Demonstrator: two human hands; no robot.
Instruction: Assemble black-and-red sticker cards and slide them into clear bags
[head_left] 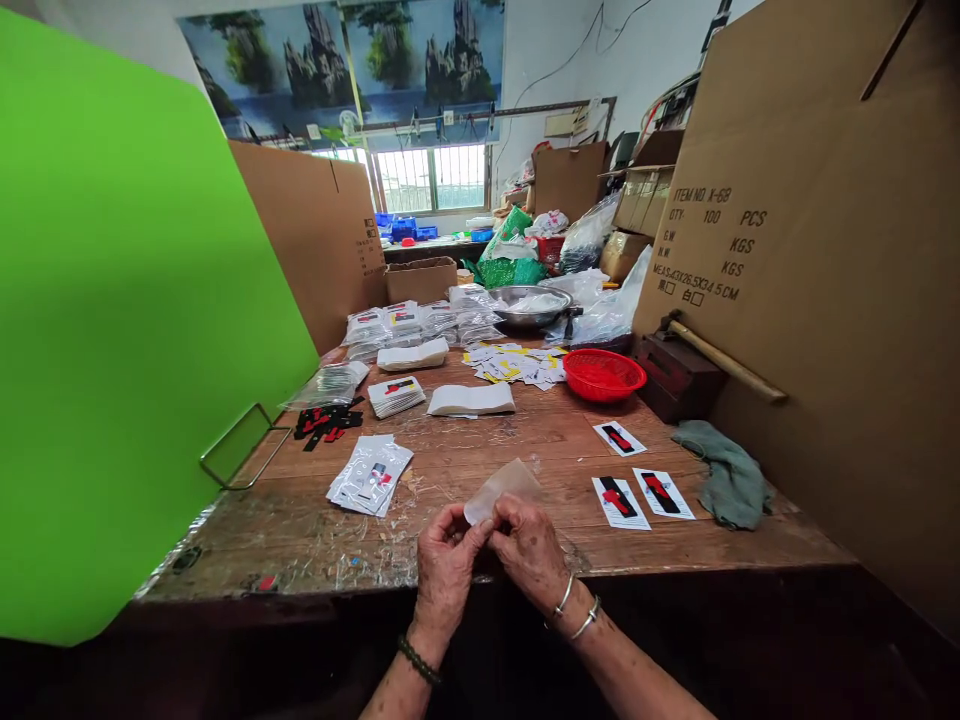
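Note:
Near the table's front edge, my left hand (448, 550) and my right hand (529, 545) meet, both pinching the near edge of a thin, translucent whitish sheet (504, 487). Whether it is a single sheet or a small bag I cannot tell. To the left lies a pile of printed cards (369, 476) in clear wrapping. On the right, three white cards with black and red pieces lie face up: one farther back (619, 438), two nearer, one (621, 503) beside the other (664, 494). Two white paper stacks, one (471, 400) nearer than the other (412, 356), lie beyond my hands.
Black and red pieces (327, 424) lie loose on the left by a metal wire stand (244, 460). A red basket (604, 376), scattered cards (516, 364), a card stack (396, 396) and a grey-green cloth (724, 474) lie around. Tall cardboard (817, 300) and a green board (135, 330) flank the table.

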